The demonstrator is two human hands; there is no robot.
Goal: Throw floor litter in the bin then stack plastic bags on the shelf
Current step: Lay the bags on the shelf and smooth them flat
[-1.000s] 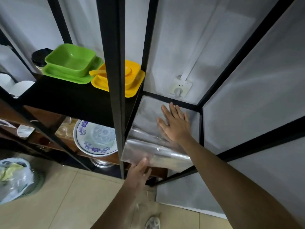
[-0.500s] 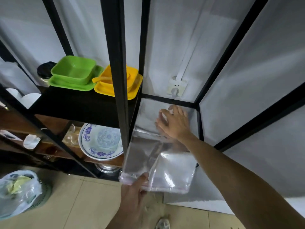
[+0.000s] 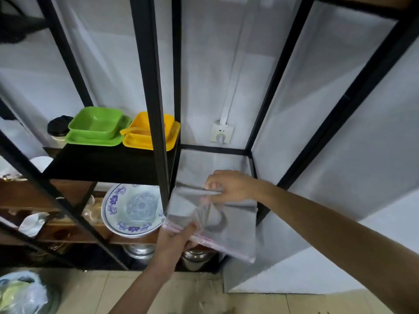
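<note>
A stack of clear plastic bags [image 3: 229, 225] with a pink seal strip hangs half off the front of the right shelf bay [image 3: 215, 164]. My left hand [image 3: 175, 240] grips the stack's near left corner from below. My right hand [image 3: 229, 186] pinches the far edge of the bags, fingers curled over them. The black metal shelf frame [image 3: 156, 105] stands just left of the bags. A bin lined with a plastic bag [image 3: 22, 293] sits on the floor at the bottom left.
Green dishes [image 3: 97, 126] and yellow dishes [image 3: 149, 132] sit on the black shelf to the left. Below them are a blue-patterned plate [image 3: 131, 209] and steel pots [image 3: 138, 251]. A wall socket [image 3: 222, 133] is behind the bay. Tiled floor [image 3: 95, 293] lies beneath.
The bags slid forward off the shelf toward me. My right hand went from pressing flat on them to pinching their far edge, and my left hand took hold of the near corner.
</note>
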